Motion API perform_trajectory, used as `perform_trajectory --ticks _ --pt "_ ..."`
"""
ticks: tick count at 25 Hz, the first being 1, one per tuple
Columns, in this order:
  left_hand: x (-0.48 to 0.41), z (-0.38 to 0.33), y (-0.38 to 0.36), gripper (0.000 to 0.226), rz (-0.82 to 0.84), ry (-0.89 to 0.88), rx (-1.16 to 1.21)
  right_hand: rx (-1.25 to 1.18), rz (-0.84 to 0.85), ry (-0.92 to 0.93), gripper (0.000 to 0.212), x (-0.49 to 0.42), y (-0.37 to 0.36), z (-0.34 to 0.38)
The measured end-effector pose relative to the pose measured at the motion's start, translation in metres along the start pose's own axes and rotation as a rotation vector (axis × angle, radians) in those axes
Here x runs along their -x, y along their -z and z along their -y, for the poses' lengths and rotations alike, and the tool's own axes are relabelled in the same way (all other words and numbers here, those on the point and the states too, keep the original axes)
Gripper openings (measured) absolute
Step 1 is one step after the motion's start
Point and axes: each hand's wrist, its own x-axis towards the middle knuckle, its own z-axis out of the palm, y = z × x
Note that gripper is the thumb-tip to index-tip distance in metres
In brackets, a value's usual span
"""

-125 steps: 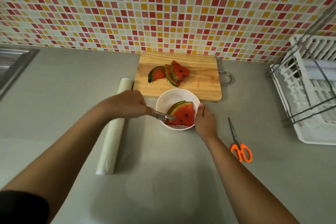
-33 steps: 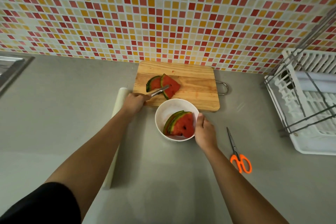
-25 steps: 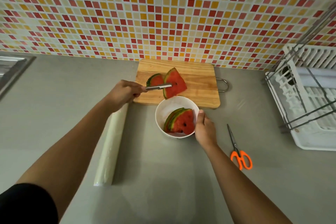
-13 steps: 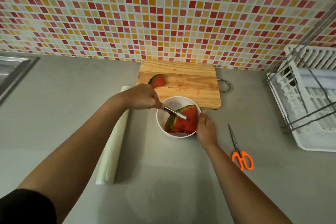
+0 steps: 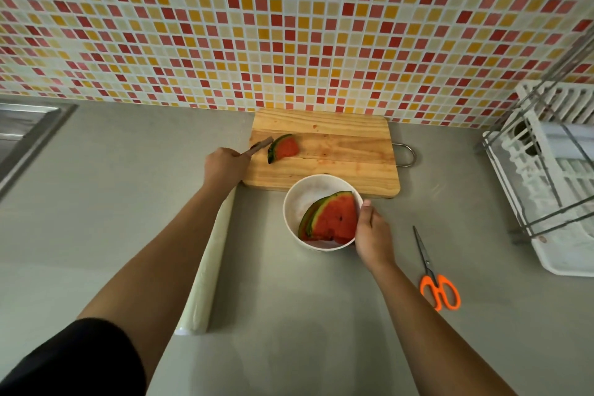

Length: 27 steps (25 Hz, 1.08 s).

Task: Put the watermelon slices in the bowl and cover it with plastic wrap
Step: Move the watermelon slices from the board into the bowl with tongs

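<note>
1. Nearest the person, a roll of plastic wrap lies on the grey counter, left of the bowl, running lengthwise away from the viewer.
2. Orange-handled scissors lie right of the bowl, blades closed and pointing away.
3. The white bowl stands on the counter. The watermelon slices in it are stacked and lean against its right wall.
4. The right hand grips the bowl's right side, thumb up at the rim beside the slices.
5. Beyond the bowl and to its left, the left hand has its fingers curled round a metal utensil, which is too blurred to identify.
6. Just behind the bowl lies the wooden cutting board. One last slice rests on its left part. The utensil's tip is just beside it, and contact cannot be judged.
7. Far right of the bowl stands a white dish rack, far left is a sink edge, and behind everything is a tiled wall.
</note>
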Motion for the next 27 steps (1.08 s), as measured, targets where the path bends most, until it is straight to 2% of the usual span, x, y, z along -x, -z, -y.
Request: perform_trajectory --ticks 2,6,8,11,13,20,23,27 --pt "0.001 0.001 -0.009 0.018 0.01 -0.042 0.036 0.003 0.002 -0.002 0.051 0.0 0.0 0.0" --pt "0.008 0.004 -0.019 0.03 0.028 -0.13 0.033 0.007 0.007 -0.004 0.045 0.001 0.001 0.001" --pt "0.013 0.009 -0.016 0.03 -0.021 -0.224 -0.02 0.015 0.006 0.004 0.042 0.001 0.001 0.001" --pt "0.028 0.024 -0.015 0.033 -0.147 -0.458 -0.139 0.011 -0.002 0.009 0.044 0.001 0.001 0.001" --pt "0.04 0.039 -0.021 0.037 -0.181 -0.525 -0.235 0.016 -0.01 0.016 0.046 0.001 0.001 0.001" --pt "0.025 0.036 -0.042 0.032 -0.066 -0.397 -0.252 0.034 0.003 0.023 0.042 0.001 0.001 0.001" --pt "0.015 0.032 -0.042 0.029 -0.021 -0.409 -0.223 0.04 0.008 0.018 0.045 0.0 0.001 0.001" --pt "0.01 0.029 -0.037 0.024 -0.057 -0.45 -0.163 0.044 0.013 0.032 0.045 0.001 0.002 0.002"
